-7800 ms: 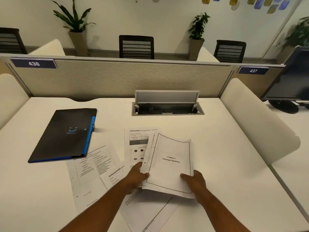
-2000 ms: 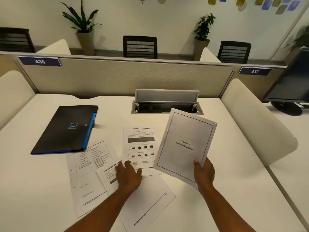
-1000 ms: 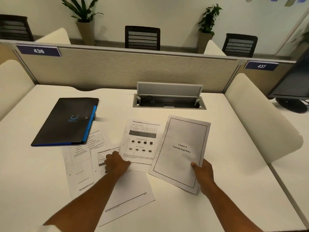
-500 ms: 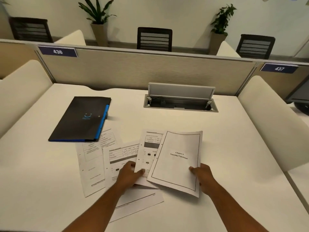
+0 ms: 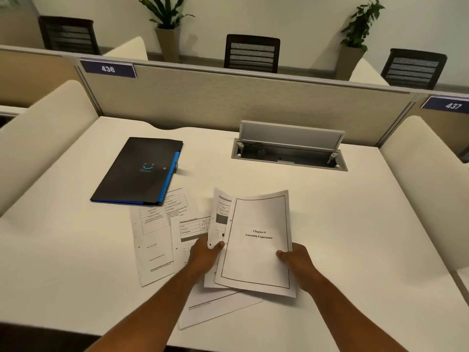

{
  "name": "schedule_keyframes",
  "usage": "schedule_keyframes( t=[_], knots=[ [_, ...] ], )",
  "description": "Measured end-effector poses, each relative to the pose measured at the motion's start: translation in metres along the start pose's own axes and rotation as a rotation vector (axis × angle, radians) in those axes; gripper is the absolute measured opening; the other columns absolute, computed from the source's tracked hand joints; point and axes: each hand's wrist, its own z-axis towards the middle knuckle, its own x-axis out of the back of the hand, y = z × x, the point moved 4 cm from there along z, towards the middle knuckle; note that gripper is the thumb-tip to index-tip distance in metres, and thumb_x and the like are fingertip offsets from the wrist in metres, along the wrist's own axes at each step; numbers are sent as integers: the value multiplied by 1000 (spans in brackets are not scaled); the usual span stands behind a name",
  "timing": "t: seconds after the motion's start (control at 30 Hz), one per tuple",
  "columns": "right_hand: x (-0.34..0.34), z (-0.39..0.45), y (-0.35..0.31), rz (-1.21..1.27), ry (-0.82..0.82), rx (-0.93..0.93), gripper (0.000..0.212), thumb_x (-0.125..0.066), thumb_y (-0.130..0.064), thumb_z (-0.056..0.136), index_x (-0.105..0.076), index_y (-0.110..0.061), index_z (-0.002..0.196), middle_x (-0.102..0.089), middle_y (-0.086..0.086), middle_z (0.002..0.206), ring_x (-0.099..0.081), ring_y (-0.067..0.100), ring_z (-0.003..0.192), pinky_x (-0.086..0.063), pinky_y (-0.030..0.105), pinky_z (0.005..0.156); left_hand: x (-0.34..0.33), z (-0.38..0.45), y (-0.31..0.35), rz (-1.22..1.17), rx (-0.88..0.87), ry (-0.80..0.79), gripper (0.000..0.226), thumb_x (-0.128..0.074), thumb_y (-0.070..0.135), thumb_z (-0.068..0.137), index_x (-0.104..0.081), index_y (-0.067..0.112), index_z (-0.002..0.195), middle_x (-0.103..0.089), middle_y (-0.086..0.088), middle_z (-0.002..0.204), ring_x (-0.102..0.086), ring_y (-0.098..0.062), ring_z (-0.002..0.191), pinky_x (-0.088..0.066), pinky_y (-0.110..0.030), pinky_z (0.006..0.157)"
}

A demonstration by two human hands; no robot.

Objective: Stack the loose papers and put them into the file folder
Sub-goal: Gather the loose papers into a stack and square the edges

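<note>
The title page (image 5: pixel 257 243) is being gripped at its right edge by the right hand (image 5: pixel 295 259), while a table sheet (image 5: pixel 219 219) is being pinched by the left hand (image 5: pixel 204 255) and tucked behind it, so edges can be aligned. Other sheets (image 5: pixel 154 240) are lying on the desk (image 5: pixel 342 224); the closed file folder (image 5: pixel 138 171) is waiting beyond.

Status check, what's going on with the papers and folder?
Left hand pinching table sheet, right hand holding Chapter 6 page. Three sheets still loose on desk. File folder closed, unobstructed.
</note>
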Motion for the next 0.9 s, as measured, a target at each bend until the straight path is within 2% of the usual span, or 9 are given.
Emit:
schedule_keyframes(
  t=[0.23,0.4,0.47,0.57,0.63,0.7,0.77,0.83,0.9],
  knots=[
    [-23,-5,-11,-68,-63,32,20,-67,-12,91,-71,-11,111,-76,7,104,-72,27,97,-59,44,92,-8,-2,-8,-81,73,-66,49,-72,15,83,-51,18,128,-63,0,121,-59,-23,110,-49,-41,98],
    [-14,-13,-22,-227,182,83,25,-64,-30,92,-64,-18,114,-68,-2,107,-65,22,96,-51,33,82,-10,-5,-2,-226,39,-213,46,-66,12,89,-48,22,130,-58,7,122,-55,-18,114,-46,-36,101],
    [-10,-13,-21,-168,214,92,34,-68,-34,90,-61,-19,120,-68,-2,110,-65,22,96,-51,32,81,-10,-6,0,-322,49,-286,44,-65,11,89,-50,23,128,-61,4,125,-58,-19,115,-47,-42,102],
    [-7,-8,-16,67,168,21,50,-77,-40,82,-60,-18,124,-72,1,113,-71,25,99,-58,43,91,-11,-7,-1,-409,83,-343,42,-65,9,89,-52,21,128,-64,0,124,-61,-23,113,-50,-47,98],
    [-5,-6,-14,241,58,-52,38,-80,-29,83,-69,-9,114,-77,10,106,-75,32,96,-60,50,90,-11,-9,0,-411,80,-356,42,-65,9,89,-52,21,127,-64,1,122,-61,-23,113,-51,-47,98],
    [-4,-12,-15,310,-76,-97,25,-76,-12,88,-72,-1,110,-78,16,102,-75,36,96,-60,51,88,-10,-10,-1,-259,19,-293,41,-66,14,89,-52,25,125,-63,6,121,-61,-19,112,-51,-40,97],
    [-2,-15,-11,235,-94,-79,21,-72,-3,88,-72,-2,109,-79,13,99,-76,34,93,-62,46,82,-5,-11,-2,-46,-37,-147,31,-64,22,90,-55,25,120,-63,8,111,-62,-15,102,-52,-33,90],
    [0,-14,-4,204,-46,-49,20,-71,0,88,-73,-3,108,-80,11,96,-76,34,92,-63,45,81,4,-15,1,129,-98,72,18,-61,30,91,-59,21,107,-66,6,97,-63,-15,90,-56,-35,82],
    [2,-14,3,231,-10,-46,21,-70,4,87,-72,-1,108,-79,13,95,-76,35,91,-62,48,83,16,-18,3,339,-152,326,16,-61,35,89,-61,22,100,-64,3,95,-59,-19,95,-54,-39,81]
  ],
)
